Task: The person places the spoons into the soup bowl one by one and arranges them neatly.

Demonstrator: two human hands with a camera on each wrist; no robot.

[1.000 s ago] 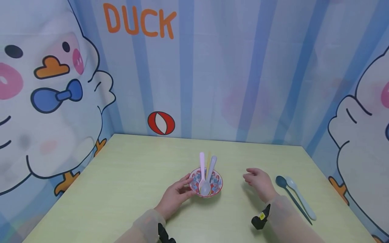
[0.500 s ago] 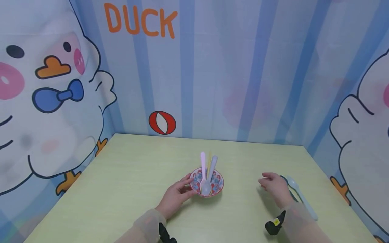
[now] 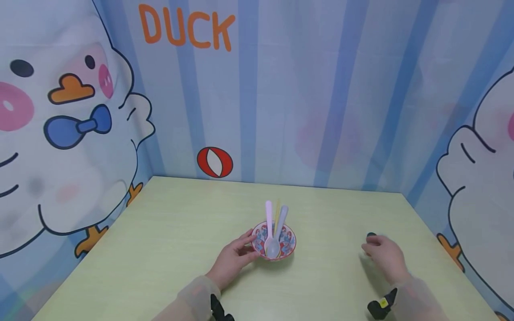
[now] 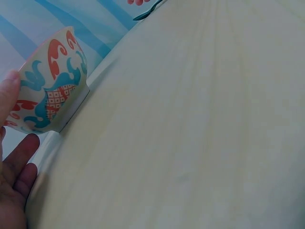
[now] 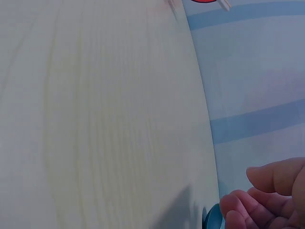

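Observation:
A small patterned bowl (image 3: 286, 244) stands mid-table with a pink spoon (image 3: 268, 220), a pale blue spoon (image 3: 281, 217) and a thin yellow stick (image 3: 276, 210) leaning in it. My left hand (image 3: 244, 249) rests on the table against the bowl's left wall. In the left wrist view a fingertip (image 4: 8, 93) touches the bowl (image 4: 50, 86) near its rim. My right hand (image 3: 375, 246) hovers at the right with loosely curled fingers (image 5: 269, 193) over a dark blue spoon (image 3: 371, 235), whose bowl end (image 5: 213, 218) shows just below them. I see nothing held in it.
The pale green table (image 3: 168, 232) is boxed in by cartoon duck walls on the left, back and right. Black wrist cameras (image 3: 379, 306) sit on both forearms. The right hand hides whatever else lies beside the dark spoon.
My right hand has moved right, away from the bowl, and now covers the dark and white spoons on the table. The left hand and bowl have stayed put.

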